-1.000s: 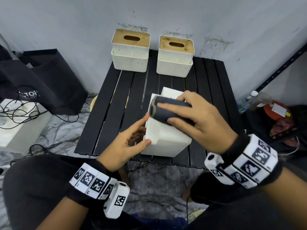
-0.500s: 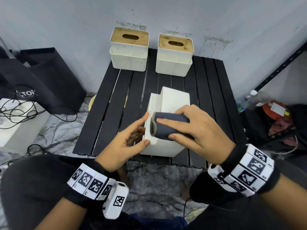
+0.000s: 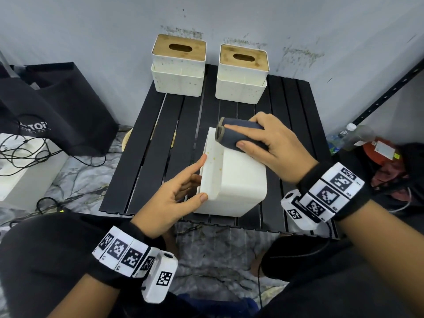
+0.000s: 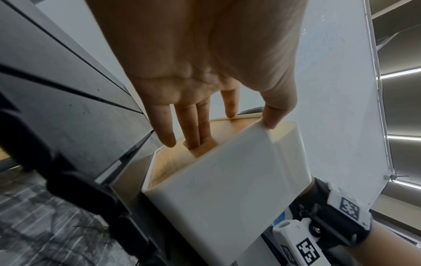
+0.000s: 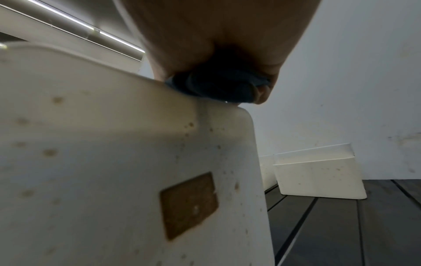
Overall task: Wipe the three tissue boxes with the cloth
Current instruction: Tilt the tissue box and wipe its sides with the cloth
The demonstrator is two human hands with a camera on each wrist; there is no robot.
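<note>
A white tissue box (image 3: 238, 184) lies on its side in the middle of the black slatted table (image 3: 149, 157); brown specks dot its rim. My left hand (image 3: 195, 180) holds its left end, thumb on the near corner. In the left wrist view two fingers (image 4: 198, 133) reach into the slot of the wooden lid (image 4: 168, 163). My right hand (image 3: 237, 136) grips a folded dark blue cloth (image 3: 226, 137) and presses it on the far end of the box's upward side. Both other tissue boxes (image 3: 179, 65) (image 3: 242, 74) stand upright at the back.
The wall rises right behind the two back boxes. A black bag (image 3: 57, 106) and a white unit with cables (image 3: 18, 161) sit on the floor at left. A bottle (image 3: 351, 136), a red object (image 3: 380, 152) and a black shelf post (image 3: 390, 88) are at right.
My right hand slid the cloth along the box's upward side toward me, then back to the far end. The left hand has kept its hold on the box.
</note>
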